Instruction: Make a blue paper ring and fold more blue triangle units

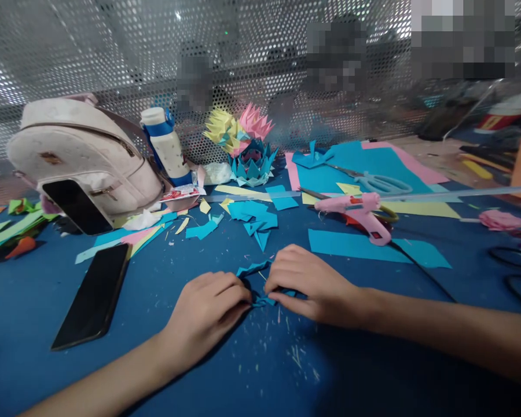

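Between my two hands, low over the blue table (pixel 178 370), is a ring-like piece of folded blue paper (pixel 254 269). My left hand (pixel 215 301) has its fingers closed on the left side of it. On its right side, my right hand (pixel 304 286) pinches the paper between thumb and fingers. Much of the paper is hidden under both hands. Just beyond lie folded blue paper pieces (pixel 254 217). To the right rests a pink glue gun (pixel 358 208), near a flat blue paper strip (pixel 421 252).
Paper flowers (pixel 254 162) in yellow, pink and blue stand at the back. A white backpack (pixel 82 150), a bottle (pixel 167 145) and two phones, one lying flat (pixel 93 298), are on the left. Scissors (pixel 384 182) lie on paper sheets (pixel 351 156). Black cables (pixel 512 284) run at right.
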Available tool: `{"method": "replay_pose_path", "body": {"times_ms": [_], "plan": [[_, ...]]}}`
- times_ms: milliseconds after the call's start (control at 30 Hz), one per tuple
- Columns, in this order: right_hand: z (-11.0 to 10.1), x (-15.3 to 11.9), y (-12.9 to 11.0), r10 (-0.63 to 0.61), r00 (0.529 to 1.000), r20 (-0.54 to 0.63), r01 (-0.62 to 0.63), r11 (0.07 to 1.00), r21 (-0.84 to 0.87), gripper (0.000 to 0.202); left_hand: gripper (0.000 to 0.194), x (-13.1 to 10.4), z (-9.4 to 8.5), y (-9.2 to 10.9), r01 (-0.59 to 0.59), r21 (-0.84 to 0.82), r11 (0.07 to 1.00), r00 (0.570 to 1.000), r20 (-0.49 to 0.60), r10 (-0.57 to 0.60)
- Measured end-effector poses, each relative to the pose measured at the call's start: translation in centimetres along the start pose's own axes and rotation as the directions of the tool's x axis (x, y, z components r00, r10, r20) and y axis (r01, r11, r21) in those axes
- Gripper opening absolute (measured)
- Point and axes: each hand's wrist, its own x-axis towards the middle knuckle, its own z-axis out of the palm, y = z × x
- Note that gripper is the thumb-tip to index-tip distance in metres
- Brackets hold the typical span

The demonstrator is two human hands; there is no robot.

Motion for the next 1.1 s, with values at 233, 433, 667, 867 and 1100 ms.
{"method": "replay_pose_path", "body": {"times_ms": [233, 433, 667, 867, 1100], "plan": [[-0.4, 0.1, 0.1, 0.060, 0.998, -0.033, -0.058, 0.997, 0.056, 0.017, 0.014, 0.4, -1.4, -1.1, 0.051, -0.082, 0.995, 0.999, -0.014, -0.052], [-0.4, 0.2, 0.0, 0.047, 0.998, -0.043, -0.044, 0.998, 0.051, 0.017, 0.011, 0.6, -1.7, -0.7, 0.107, -0.146, 0.983, 0.992, -0.047, -0.115], [-0.2, 0.3, -0.4, 0.028, 0.999, -0.015, -0.028, 1.000, 0.013, 0.013, 0.009, 0.6, -1.1, 0.3, 0.102, -0.151, 0.983, 0.992, -0.055, -0.111], [-0.3, 0.1, -0.6, 0.025, 0.998, -0.060, -0.023, 0.999, 0.035, 0.004, 0.011, 0.3, -0.7, 0.0, 0.053, -0.098, 0.994, 0.997, -0.051, -0.058], [-0.3, -0.1, -0.4, -0.006, 0.998, -0.069, 0.006, 1.000, -0.010, 0.007, 0.011, -0.1, -0.8, -0.6, -0.005, 0.032, 0.999, 0.998, -0.060, 0.007]]}}
